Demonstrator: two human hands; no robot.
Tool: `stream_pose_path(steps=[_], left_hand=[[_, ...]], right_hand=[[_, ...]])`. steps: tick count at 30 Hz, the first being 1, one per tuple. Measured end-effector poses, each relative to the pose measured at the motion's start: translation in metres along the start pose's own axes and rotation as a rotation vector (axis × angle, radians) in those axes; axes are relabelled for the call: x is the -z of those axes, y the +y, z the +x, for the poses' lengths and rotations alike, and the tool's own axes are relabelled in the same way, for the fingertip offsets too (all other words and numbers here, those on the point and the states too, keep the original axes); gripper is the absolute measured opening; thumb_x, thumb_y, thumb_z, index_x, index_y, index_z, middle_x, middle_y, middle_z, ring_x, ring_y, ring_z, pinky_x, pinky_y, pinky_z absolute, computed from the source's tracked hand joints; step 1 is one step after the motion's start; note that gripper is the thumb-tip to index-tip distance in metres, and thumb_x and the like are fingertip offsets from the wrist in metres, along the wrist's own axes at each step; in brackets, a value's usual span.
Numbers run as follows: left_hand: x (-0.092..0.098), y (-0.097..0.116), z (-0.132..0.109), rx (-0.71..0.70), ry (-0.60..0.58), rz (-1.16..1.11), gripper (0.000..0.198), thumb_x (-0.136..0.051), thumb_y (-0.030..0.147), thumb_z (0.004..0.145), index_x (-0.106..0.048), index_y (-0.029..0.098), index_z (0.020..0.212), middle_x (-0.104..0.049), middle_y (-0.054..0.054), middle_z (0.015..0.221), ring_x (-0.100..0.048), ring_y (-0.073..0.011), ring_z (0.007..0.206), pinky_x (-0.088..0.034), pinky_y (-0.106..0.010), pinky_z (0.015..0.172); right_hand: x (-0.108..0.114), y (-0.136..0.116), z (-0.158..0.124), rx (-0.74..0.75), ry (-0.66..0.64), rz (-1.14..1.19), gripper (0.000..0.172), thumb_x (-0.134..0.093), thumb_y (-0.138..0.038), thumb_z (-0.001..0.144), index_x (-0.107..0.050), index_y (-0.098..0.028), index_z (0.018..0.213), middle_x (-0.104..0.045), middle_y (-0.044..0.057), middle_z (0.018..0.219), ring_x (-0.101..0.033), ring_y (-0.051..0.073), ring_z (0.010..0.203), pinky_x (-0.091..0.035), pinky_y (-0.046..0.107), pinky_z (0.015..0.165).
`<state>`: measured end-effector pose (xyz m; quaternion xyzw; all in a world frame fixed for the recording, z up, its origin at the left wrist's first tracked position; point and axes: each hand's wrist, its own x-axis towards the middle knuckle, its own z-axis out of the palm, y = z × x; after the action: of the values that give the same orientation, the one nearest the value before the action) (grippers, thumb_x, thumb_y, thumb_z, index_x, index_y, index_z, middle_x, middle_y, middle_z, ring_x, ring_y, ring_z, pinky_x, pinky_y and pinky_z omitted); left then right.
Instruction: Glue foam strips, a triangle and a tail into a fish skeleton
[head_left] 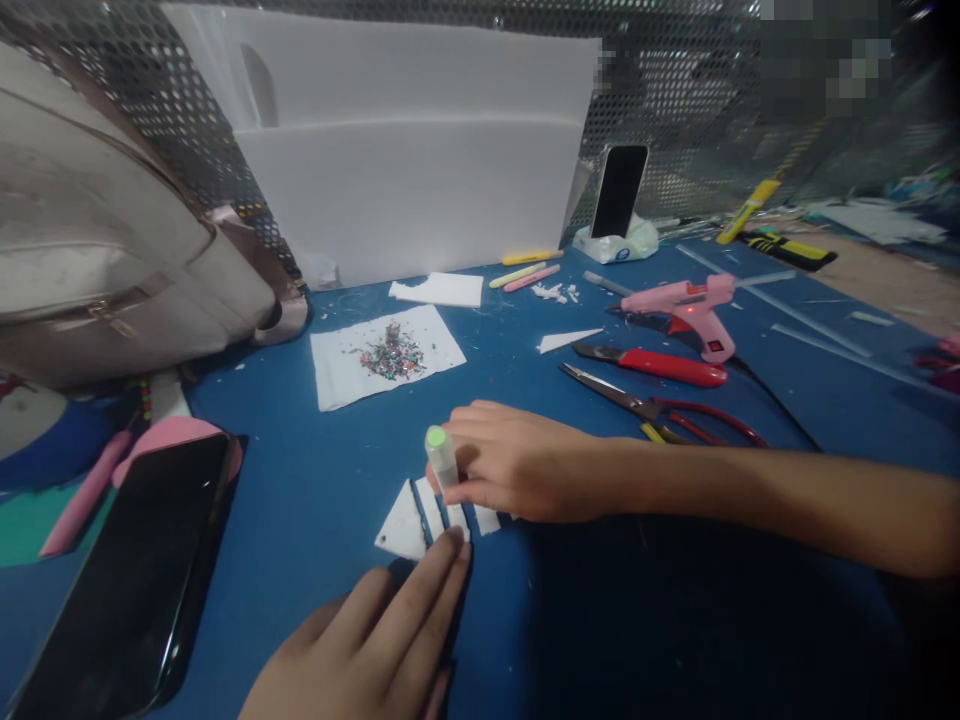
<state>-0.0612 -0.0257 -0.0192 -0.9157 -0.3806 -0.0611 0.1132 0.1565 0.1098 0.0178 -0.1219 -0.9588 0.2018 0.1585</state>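
My right hand (517, 462) is closed around a glue stick (442, 462), a pale translucent tube with a light green end pointing up. Its lower end is over a row of cut white pieces and its tip is hidden. The leftmost piece is a triangle (403, 525) with a small dark dot; narrow white strips (429, 508) lie beside it with gaps between them. From below reaches my left hand (375, 640), its fingers stretched out and the fingertips pressing on one strip. More strips (486, 519) lie partly under my right hand.
Glitter (394, 355) is heaped on a white sheet (330, 375). At right lie a pink glue gun (686, 305), a red-handled cutter (660, 365) and pliers (637, 400). A phone (135, 580) lies at left by a bag (112, 240); another phone (620, 190) stands at the back.
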Motion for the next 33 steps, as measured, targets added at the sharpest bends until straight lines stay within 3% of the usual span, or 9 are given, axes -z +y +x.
stream_pose_path(steps=[12, 33], left_hand=[[0.0007, 0.0004, 0.0009, -0.001, 0.015, 0.000, 0.047, -0.036, 0.018, 0.097, -0.050, 0.019, 0.141, -0.052, 0.005, 0.147, -0.061, -0.0154, 0.085, -0.048, -0.028, 0.060], [0.0002, 0.0005, -0.0002, -0.009, 0.006, 0.018, 0.046, -0.037, 0.018, 0.097, -0.049, 0.020, 0.142, -0.049, 0.005, 0.149, -0.063, -0.0147, 0.085, -0.050, -0.028, 0.060]], right_hand=[[0.0009, -0.0012, 0.0010, -0.002, -0.016, -0.033, 0.019, -0.049, -0.027, 0.102, -0.059, -0.014, 0.092, -0.060, 0.006, 0.091, -0.047, 0.018, 0.083, -0.035, 0.031, 0.081], [0.0023, -0.0029, -0.0028, 0.019, 0.067, -0.045, 0.019, -0.050, -0.024, 0.099, -0.056, -0.015, 0.083, -0.057, 0.002, 0.078, -0.044, 0.016, 0.074, -0.035, 0.030, 0.075]])
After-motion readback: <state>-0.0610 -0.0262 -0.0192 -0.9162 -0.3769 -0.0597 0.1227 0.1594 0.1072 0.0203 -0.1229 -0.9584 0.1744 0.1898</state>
